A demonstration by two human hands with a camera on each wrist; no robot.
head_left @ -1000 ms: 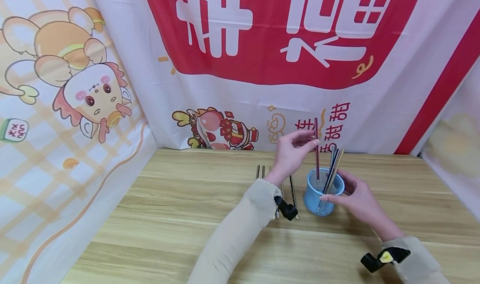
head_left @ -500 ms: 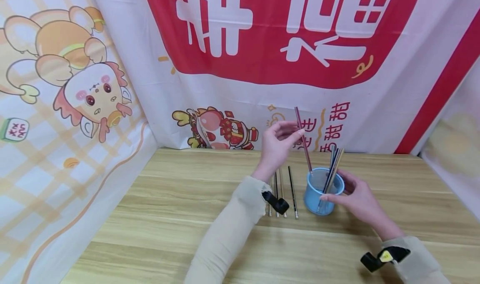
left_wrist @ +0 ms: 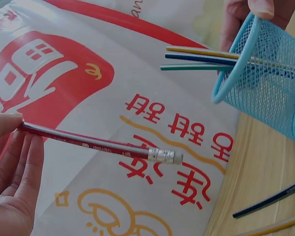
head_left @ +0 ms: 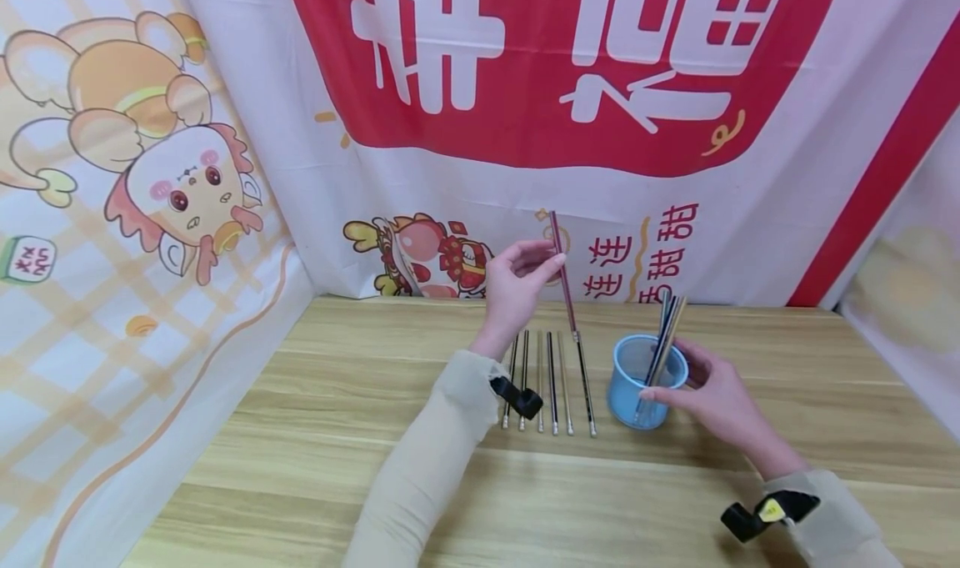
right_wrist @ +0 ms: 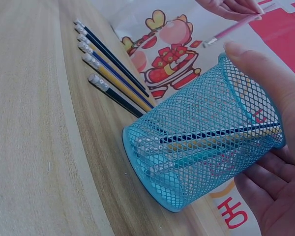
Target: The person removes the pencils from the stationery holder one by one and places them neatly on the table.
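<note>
The left hand (head_left: 517, 289) pinches a dark red pencil (left_wrist: 88, 139) between thumb and fingertips, gripping it toward its upper end. The pencil hangs tilted in the air, its silver ferrule and eraser pointing down and away from the palm, to the right of that hand. The right hand (head_left: 712, 393) grips the rim and side of a light-blue mesh pencil cup (head_left: 625, 399), which stands upright on the desk (head_left: 300, 468). Three pencils (left_wrist: 199, 59), one yellow, one dark blue and one green, lean together inside it, well apart from the red one.

Between the cup and the left sleeve (head_left: 420, 468), six pencils lie side by side in a row (head_left: 552, 384), some black, some yellow, one blue, with their eraser ends toward the person. Both beige sleeves end in black wrist cameras (head_left: 517, 397). The desk has a pale wood-grain top with long streaks running across it. Behind its far edge hangs a white cloth backdrop (head_left: 285, 134) with a large red panel (head_left: 525, 126), white characters and a cartoon dragon (head_left: 423, 259). On the left, another cloth (head_left: 45, 368) carries orange checks and an upside-down cartoon animal; on the right, a wide red stripe (head_left: 877, 168) slants down to the desk
</note>
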